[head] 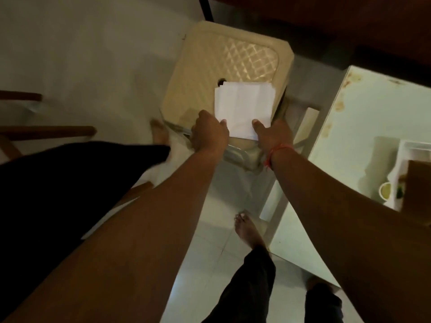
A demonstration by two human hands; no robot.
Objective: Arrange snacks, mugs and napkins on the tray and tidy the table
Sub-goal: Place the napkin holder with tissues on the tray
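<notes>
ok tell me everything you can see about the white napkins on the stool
The napkins are a small stack of plain white, thin, paper-like squares, slightly fanned so several edges show at the top and left. A faint fold crease runs across the top sheet. They lie flat on the near part of the beige plastic stool, partly covering a dark hole in its seat, their near edge overhanging the seat. The left hand and right hand pinch the near corners, thumbs on top.
</notes>
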